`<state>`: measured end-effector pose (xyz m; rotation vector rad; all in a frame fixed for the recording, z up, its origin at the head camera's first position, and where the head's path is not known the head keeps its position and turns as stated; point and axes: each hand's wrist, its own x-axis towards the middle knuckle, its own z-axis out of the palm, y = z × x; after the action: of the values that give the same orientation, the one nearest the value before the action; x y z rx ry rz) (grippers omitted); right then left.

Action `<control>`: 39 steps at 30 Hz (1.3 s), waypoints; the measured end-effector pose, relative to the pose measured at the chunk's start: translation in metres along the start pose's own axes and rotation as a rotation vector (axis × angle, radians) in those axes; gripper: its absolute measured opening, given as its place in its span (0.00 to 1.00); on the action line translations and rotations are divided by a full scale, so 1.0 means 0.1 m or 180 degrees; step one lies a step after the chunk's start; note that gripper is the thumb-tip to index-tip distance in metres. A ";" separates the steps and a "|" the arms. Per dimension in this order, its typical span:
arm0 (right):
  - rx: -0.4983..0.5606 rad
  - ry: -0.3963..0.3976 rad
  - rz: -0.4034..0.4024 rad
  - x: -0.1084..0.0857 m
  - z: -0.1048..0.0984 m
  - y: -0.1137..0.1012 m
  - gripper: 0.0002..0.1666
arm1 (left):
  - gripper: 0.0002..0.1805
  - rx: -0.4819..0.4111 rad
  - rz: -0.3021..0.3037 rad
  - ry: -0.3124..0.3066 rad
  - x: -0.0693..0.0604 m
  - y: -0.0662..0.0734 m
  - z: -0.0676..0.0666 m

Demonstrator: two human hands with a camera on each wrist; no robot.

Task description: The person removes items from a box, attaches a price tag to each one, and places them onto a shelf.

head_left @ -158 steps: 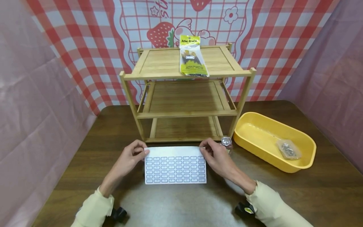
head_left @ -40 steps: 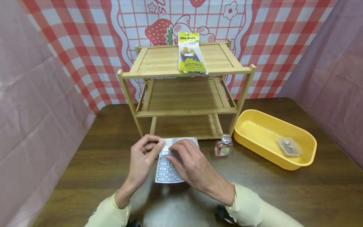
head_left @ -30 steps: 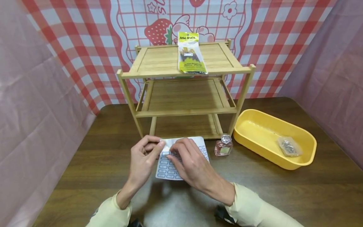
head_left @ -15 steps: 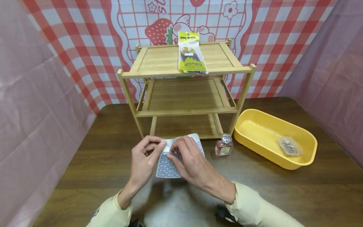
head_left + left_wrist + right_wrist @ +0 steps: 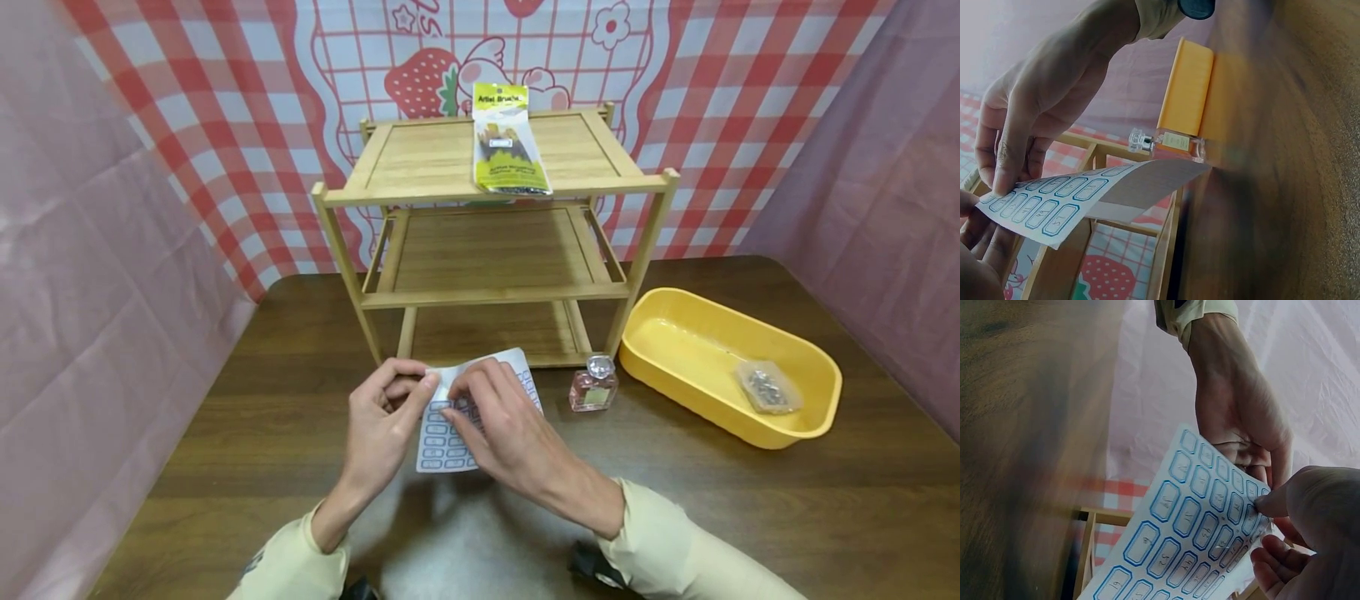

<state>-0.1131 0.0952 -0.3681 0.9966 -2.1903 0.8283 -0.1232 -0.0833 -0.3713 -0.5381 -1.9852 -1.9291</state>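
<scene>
A white sheet of blue-framed labels [image 5: 442, 450] is held up above the table, bent, with its right end reaching back. My left hand [image 5: 378, 442] pinches its upper left corner between thumb and fingers. Over the sheet's middle, my right hand [image 5: 517, 433] has thumb and fingertips curled at the top-left labels and hides part of the rows. In the right wrist view, handwritten marks show inside the labels [image 5: 1179, 531], and the right thumb lies on one near the edge. The left wrist view shows the sheet [image 5: 1054, 206] curving away, right thumb at its edge.
A three-tier wooden shelf [image 5: 495, 258] stands behind the hands. A packet of artist brushes [image 5: 510, 162] with a small label lies on its top tier. A pink perfume bottle [image 5: 592, 390] stands right of the sheet. The yellow tray [image 5: 697, 402] contains a small clear bag [image 5: 768, 387].
Earlier both hands held the sheet flat by its upper corners. Since then the right hand has moved left to the labels near the left hand. Over the last second the hands barely move.
</scene>
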 end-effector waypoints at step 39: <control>0.0266 0.0311 -0.0186 0.00 0.03 0.01 0.11 | 0.05 -0.0124 -0.0198 -0.0083 0.02 0.01 -0.04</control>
<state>-0.1148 0.0936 -0.3705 1.0333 -2.0495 0.9283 -0.1247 -0.0871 -0.3690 -0.5197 -2.0067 -2.0114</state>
